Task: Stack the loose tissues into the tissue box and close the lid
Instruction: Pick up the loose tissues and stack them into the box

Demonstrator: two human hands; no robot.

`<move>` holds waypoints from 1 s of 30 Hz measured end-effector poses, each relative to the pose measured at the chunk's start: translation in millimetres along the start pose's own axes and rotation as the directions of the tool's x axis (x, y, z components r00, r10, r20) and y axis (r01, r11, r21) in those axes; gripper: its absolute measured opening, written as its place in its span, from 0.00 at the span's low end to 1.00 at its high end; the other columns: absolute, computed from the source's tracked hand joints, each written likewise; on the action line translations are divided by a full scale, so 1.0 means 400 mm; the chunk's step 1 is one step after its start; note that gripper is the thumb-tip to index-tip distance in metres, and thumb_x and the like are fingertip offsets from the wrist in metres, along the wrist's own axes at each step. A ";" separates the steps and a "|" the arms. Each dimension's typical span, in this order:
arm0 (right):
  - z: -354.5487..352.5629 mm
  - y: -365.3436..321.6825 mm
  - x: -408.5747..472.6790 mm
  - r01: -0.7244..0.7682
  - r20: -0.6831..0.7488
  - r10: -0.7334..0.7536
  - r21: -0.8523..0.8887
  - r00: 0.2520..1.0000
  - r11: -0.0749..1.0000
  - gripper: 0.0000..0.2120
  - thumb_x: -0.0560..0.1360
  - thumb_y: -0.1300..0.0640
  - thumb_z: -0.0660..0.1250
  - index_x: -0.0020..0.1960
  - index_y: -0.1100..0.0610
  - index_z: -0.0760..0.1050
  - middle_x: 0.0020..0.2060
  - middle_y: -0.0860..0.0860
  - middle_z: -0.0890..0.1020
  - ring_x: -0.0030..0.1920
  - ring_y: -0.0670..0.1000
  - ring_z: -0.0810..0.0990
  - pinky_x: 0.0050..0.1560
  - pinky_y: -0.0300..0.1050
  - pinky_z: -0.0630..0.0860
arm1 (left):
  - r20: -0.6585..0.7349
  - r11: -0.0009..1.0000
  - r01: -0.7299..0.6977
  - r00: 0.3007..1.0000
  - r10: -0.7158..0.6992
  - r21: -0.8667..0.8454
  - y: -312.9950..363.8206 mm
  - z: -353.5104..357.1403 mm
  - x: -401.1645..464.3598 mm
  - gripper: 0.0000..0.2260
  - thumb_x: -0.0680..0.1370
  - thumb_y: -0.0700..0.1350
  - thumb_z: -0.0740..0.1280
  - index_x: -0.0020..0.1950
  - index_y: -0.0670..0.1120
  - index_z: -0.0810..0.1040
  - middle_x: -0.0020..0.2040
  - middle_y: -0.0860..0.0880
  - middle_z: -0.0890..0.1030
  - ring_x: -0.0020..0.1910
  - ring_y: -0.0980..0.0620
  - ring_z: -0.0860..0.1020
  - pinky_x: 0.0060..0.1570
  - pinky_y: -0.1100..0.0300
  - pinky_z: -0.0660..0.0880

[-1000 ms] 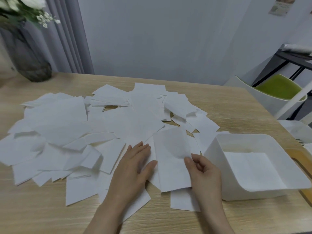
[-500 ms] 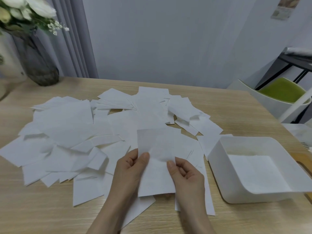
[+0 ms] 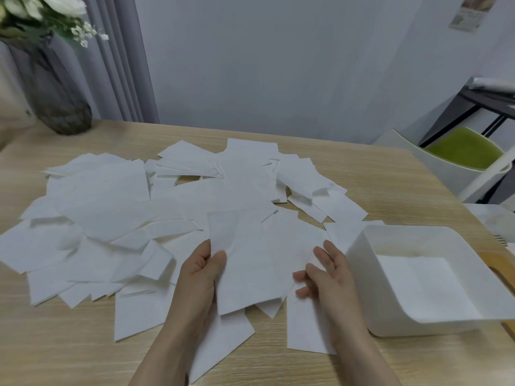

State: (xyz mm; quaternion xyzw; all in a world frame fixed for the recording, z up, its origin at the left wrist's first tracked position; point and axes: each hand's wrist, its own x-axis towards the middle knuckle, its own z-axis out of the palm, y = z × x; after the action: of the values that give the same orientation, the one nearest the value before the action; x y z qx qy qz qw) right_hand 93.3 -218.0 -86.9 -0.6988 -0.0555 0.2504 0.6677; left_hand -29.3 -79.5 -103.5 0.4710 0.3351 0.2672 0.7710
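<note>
Many loose white tissues lie spread over the wooden table. My left hand pinches one tissue at its left edge, thumb on top, and holds it just above the pile. My right hand is beside that tissue's right edge, fingers spread and relaxed, gripping nothing that I can make out. The white tissue box stands open to the right of my right hand, with a flat tissue lying inside it.
A dark glass vase with white flowers stands at the table's far left corner. A white chair with a green seat is beyond the right edge. A wooden piece and a white tray sit behind the box.
The tissue was lifted off the pile with both hands. Now my right hand has let go and opened, and my left hand alone holds it.
</note>
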 end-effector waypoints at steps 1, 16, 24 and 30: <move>-0.001 -0.001 0.002 -0.006 -0.005 0.006 0.001 1.000 1.000 0.25 0.78 0.67 0.61 0.71 0.48 0.64 0.55 0.40 0.75 0.33 0.51 0.80 0.46 0.51 0.75 | 0.000 1.000 0.000 1.000 0.000 -0.008 0.001 0.000 0.000 0.12 0.82 0.37 0.58 0.59 0.45 0.80 0.51 0.46 0.86 0.48 0.48 0.84 0.47 0.52 0.76; 0.017 0.005 -0.016 0.121 0.002 -0.123 -0.182 0.992 0.976 0.26 0.77 0.60 0.67 0.70 0.42 0.63 0.51 0.45 0.81 0.27 0.50 0.76 0.34 0.46 0.74 | 0.004 1.000 0.003 1.000 -0.003 -0.004 0.003 0.003 -0.004 0.13 0.82 0.37 0.59 0.58 0.47 0.81 0.53 0.46 0.85 0.52 0.47 0.83 0.52 0.51 0.76; 0.025 0.002 0.001 0.140 0.036 -0.136 -0.291 0.990 0.946 0.08 0.78 0.59 0.66 0.44 0.63 0.79 0.20 0.48 0.73 0.22 0.48 0.68 0.25 0.39 0.67 | -0.025 0.999 0.003 1.000 -0.004 -0.050 0.010 0.005 -0.005 0.13 0.82 0.36 0.59 0.56 0.46 0.81 0.51 0.46 0.86 0.49 0.48 0.84 0.49 0.51 0.76; -0.002 -0.003 0.004 0.273 -0.070 -0.312 -0.332 0.948 0.903 0.10 0.79 0.59 0.62 0.40 0.58 0.75 0.25 0.45 0.75 0.28 0.45 0.70 0.31 0.38 0.66 | -0.094 0.996 -0.016 0.996 0.008 -0.089 0.016 0.010 -0.007 0.12 0.82 0.37 0.59 0.53 0.46 0.82 0.49 0.48 0.86 0.47 0.51 0.84 0.48 0.54 0.77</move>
State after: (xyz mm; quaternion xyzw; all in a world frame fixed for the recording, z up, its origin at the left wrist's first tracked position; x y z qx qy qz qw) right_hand 95.5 -218.0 -86.2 -0.7948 -0.1587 0.0921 0.5784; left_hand -28.6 -81.0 -95.5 0.4248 0.3558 0.3084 0.7732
